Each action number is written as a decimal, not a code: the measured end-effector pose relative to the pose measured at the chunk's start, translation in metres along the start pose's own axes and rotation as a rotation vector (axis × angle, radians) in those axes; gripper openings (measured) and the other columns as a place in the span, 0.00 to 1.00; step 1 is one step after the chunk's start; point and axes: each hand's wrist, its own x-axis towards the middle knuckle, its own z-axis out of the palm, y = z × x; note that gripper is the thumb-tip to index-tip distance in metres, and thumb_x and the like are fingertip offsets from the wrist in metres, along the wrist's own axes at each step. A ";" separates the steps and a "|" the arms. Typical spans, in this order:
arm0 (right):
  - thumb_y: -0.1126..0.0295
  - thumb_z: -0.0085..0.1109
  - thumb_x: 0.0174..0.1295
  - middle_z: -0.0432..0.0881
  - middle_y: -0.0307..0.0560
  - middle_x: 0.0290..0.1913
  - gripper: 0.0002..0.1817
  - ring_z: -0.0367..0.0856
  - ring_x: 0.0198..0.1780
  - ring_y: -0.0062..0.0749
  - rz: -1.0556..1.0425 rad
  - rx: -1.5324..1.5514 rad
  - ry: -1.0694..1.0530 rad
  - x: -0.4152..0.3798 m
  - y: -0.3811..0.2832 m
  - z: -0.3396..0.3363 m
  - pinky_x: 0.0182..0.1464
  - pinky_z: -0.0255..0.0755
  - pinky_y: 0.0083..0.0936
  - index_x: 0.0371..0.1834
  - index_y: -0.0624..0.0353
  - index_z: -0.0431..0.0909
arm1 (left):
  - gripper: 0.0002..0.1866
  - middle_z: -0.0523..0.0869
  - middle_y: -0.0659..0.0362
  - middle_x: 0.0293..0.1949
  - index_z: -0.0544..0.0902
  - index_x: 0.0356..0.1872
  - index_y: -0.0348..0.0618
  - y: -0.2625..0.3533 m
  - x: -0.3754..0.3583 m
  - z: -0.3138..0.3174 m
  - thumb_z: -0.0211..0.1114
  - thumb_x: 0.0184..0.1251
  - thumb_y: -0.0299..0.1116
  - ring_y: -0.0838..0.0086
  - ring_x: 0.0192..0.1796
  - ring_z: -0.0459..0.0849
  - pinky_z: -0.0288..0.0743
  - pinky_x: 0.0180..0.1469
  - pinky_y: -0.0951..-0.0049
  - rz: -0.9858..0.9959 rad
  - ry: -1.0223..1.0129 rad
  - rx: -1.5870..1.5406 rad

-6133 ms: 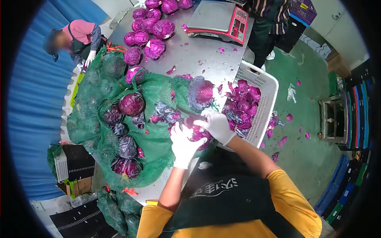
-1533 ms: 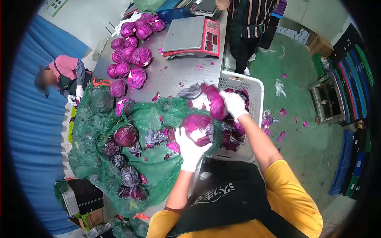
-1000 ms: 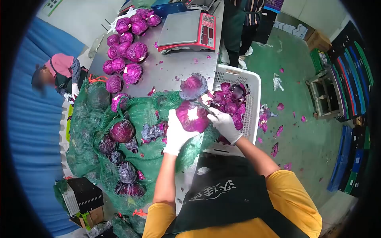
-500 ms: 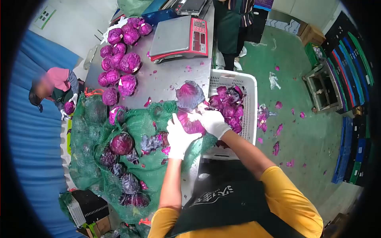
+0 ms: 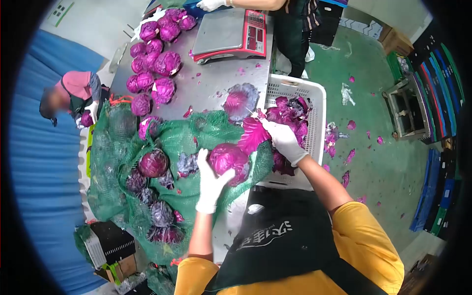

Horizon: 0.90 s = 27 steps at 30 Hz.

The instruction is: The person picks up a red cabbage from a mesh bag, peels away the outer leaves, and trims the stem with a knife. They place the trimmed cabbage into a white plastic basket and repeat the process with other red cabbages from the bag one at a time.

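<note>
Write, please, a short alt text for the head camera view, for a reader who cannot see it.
A person's gloved left hand holds a red cabbage over a green net sack, while the right hand pulls away a loose purple leaf beside a white crate of trimmings. More cabbages and a scale sit on the metal table.

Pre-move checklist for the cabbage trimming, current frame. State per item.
1. Left hand gripping the red cabbage over the green net sack: ok.
2. Right hand holding the peeled leaf clear of the head: ok.
3. Knife in right hand: cannot tell; only a thin pale sliver shows above the fingers.
4. White crate beside the right hand, room left for scraps: ok, leaves do not reach the rim.
5. Another person's gloved hand at the scale, apart from both hands: ok.
6. Floor by the crate free of scraps: not ok, leaf bits lie there.
</note>
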 end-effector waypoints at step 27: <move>0.65 0.72 0.47 0.77 0.45 0.41 0.27 0.77 0.36 0.32 -0.240 0.220 -0.214 0.013 -0.053 0.044 0.41 0.73 0.27 0.51 0.61 0.76 | 0.34 0.70 0.42 0.62 0.63 0.66 0.34 -0.038 0.055 0.018 0.55 0.69 0.50 0.51 0.64 0.69 0.62 0.66 0.59 -0.130 0.065 0.178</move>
